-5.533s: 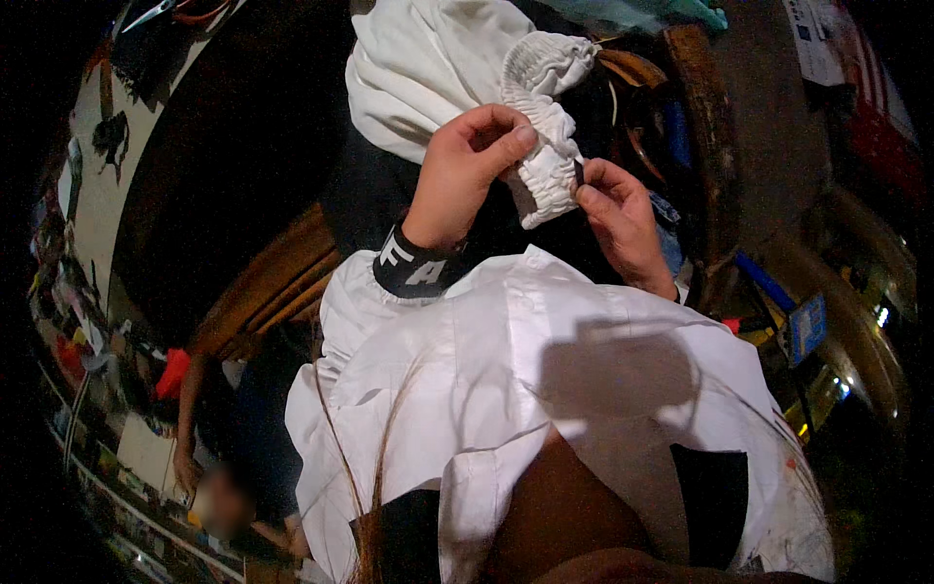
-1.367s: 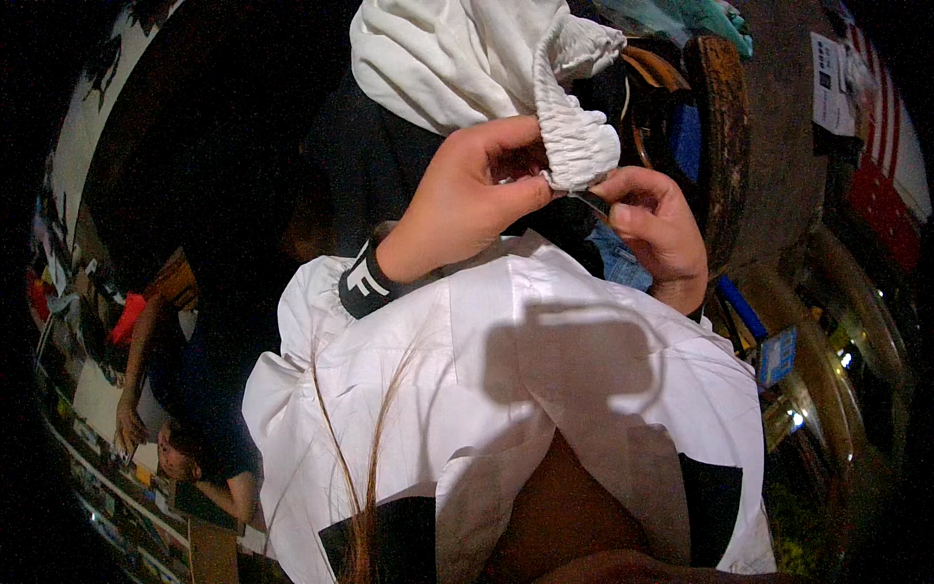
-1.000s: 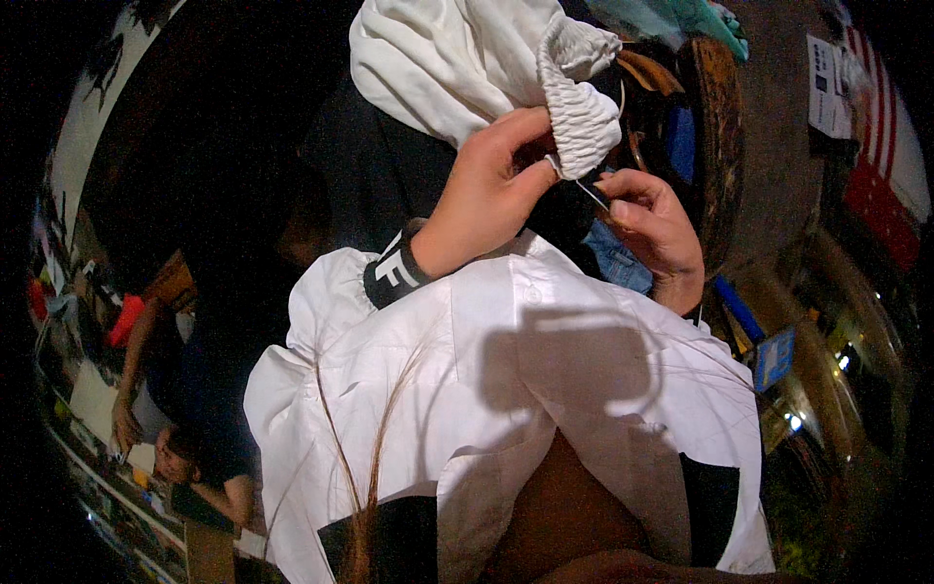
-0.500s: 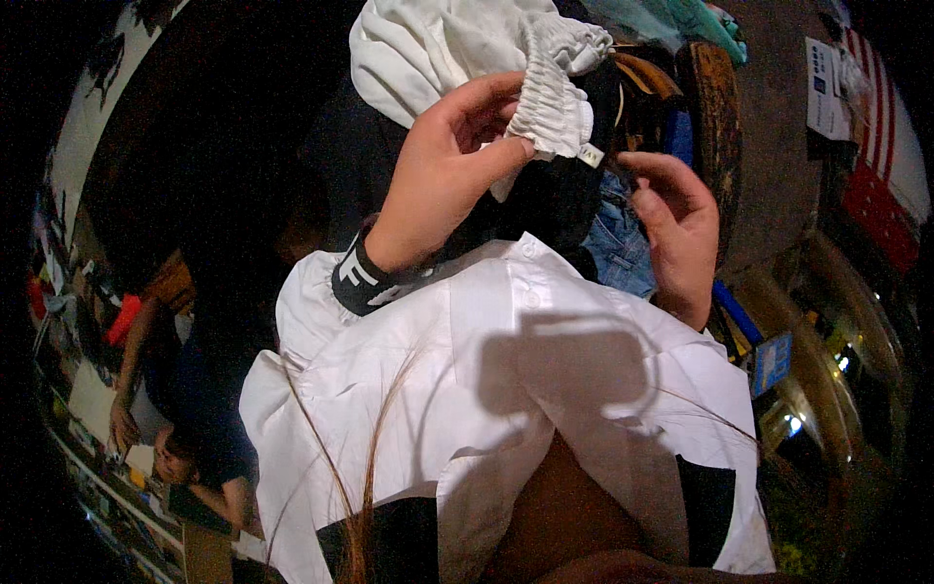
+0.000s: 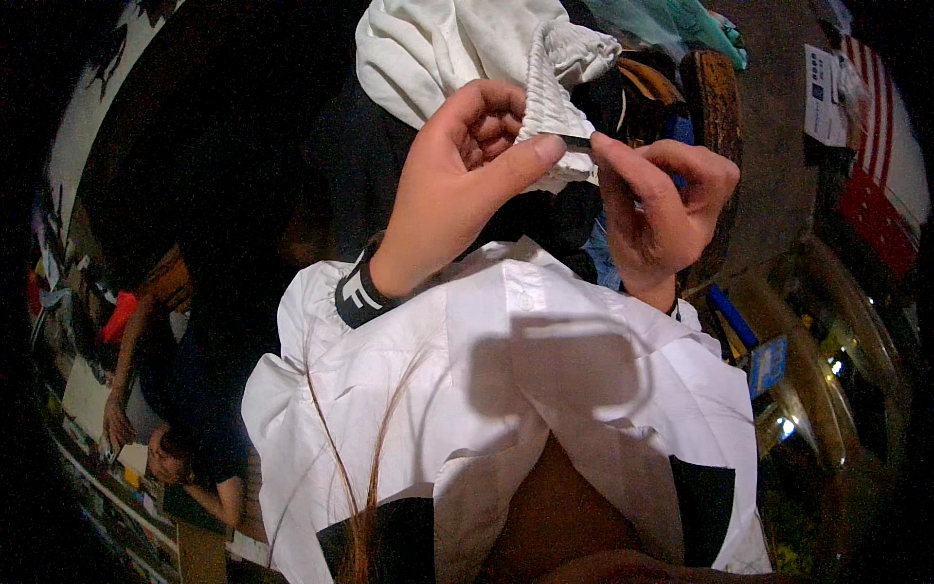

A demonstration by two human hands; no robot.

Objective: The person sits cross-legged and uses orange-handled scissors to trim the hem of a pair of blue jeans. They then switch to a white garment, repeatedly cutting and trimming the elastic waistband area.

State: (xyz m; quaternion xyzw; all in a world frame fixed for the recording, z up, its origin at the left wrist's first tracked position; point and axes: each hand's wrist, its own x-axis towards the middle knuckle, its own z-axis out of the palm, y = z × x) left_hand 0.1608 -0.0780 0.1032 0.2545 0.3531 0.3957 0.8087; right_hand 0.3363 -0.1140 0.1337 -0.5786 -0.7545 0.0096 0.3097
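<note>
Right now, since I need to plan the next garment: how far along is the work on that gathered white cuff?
Done: nothing finished shows; no stitch line or knot can be made out. In hand: the left hand pinches the gathered white cuff of the white garment, with the right hand pinching at the cuff's lower edge, fingertips nearly meeting. Left: cannot tell; any needle or thread is too fine to see.

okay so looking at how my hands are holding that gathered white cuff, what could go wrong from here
1. The left hand pinches only the narrow edge of the white gathered cuff at its thumb tip, so the fabric could slip out.
2. The right hand works fingertip to fingertip against the left; whatever it holds is too small to make out, and if it is sharp, a slip could hurt a finger.
3. The white garment hangs bunched above, and its weight might tug the cuff away.
</note>
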